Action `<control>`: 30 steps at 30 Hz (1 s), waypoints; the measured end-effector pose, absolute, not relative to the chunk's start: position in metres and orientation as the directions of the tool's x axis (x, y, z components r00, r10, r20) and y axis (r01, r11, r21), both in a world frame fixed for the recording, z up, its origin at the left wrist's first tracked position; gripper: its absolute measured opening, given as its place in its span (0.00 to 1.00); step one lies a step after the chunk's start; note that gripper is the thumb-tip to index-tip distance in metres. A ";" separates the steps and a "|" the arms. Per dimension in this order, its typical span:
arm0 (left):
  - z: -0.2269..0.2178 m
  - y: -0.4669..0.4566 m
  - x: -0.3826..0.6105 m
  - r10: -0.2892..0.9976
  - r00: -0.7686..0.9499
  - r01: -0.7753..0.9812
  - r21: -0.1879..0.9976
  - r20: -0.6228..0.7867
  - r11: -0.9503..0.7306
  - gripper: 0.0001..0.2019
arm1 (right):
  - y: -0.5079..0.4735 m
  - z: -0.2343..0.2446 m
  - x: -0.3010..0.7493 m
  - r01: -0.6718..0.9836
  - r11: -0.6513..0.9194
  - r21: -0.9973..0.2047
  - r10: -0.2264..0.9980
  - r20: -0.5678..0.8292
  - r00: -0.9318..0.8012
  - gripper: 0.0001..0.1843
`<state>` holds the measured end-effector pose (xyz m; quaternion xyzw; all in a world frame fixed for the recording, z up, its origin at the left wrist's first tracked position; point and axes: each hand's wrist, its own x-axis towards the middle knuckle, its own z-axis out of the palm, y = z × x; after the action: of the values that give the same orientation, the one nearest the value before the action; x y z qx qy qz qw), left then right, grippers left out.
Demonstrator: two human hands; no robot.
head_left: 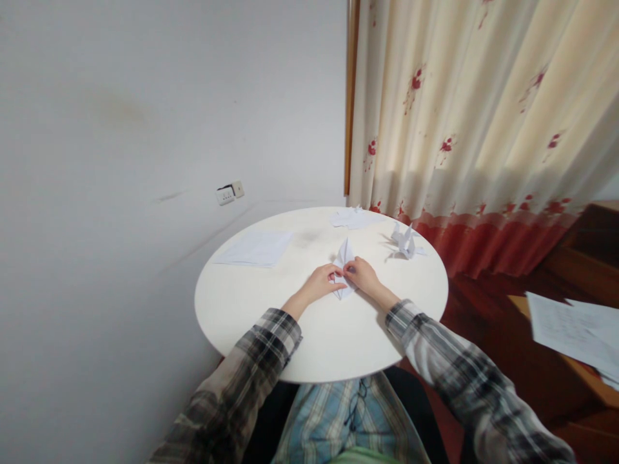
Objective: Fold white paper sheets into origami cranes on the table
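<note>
A folded piece of white paper (344,252), shaped like a narrow diamond with creases, lies at the middle of the round white table (309,348). My left hand (323,282) grips its left side, fingers and thumb bent together at the edge. From the right, my right hand (362,276) pinches the paper near its centre, the fingertips close to those of the left. One point of the paper sticks up away from me beyond both hands. My fingers hide part of its middle.
A stack of white paper (256,248) lies at the table's left. Folded paper cranes (406,242) stand at the right, and more paper sheets (355,219) lie at the back. Written sheets (570,328) rest on a wooden surface at far right. A wall socket (225,195) and a curtain (454,129) are behind.
</note>
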<state>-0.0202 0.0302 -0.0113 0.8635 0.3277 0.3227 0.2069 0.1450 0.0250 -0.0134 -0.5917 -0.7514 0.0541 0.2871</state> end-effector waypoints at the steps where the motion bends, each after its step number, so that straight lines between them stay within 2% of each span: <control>1: -0.011 0.030 -0.020 0.692 0.582 0.438 0.551 0.428 -0.710 0.14 | 0.025 -0.013 0.145 0.859 0.295 -0.418 0.919 0.369 -0.137 0.08; 7: -0.011 0.031 -0.022 0.655 0.590 0.481 0.446 0.472 -0.755 0.13 | 0.023 -0.013 0.145 0.861 0.299 -0.411 0.916 0.376 -0.138 0.07; 11: -0.014 0.033 -0.021 0.699 0.492 0.577 0.406 0.519 -0.709 0.22 | 0.024 -0.013 0.146 0.866 0.293 -0.405 0.922 0.360 -0.143 0.07; 15: -0.018 0.037 -0.020 0.727 0.404 0.613 0.425 0.556 -0.666 0.34 | 0.024 -0.012 0.145 0.858 0.311 -0.408 0.919 0.359 -0.163 0.07; 18: -0.023 0.042 -0.022 0.772 0.364 0.629 0.475 0.521 -0.616 0.36 | 0.023 -0.011 0.145 0.850 0.339 -0.402 0.913 0.357 -0.195 0.07; 21: -0.025 0.047 -0.026 0.811 0.348 0.664 0.487 0.470 -0.568 0.31 | 0.022 -0.012 0.145 0.846 0.358 -0.395 0.906 0.364 -0.214 0.07; 26: -0.026 0.052 -0.032 0.799 0.391 0.666 0.458 0.457 -0.588 0.16 | 0.022 -0.012 0.145 0.828 0.387 -0.406 0.895 0.383 -0.231 0.06; 30: -0.028 0.055 -0.033 0.794 0.388 0.644 0.479 0.467 -0.596 0.11 | 0.021 -0.012 0.145 0.808 0.422 -0.411 0.886 0.376 -0.271 0.06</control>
<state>-0.0333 0.0550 -0.0277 0.8258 0.4356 0.3409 0.1100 0.1449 0.0212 -0.0116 -0.5331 -0.7943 0.0689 0.2830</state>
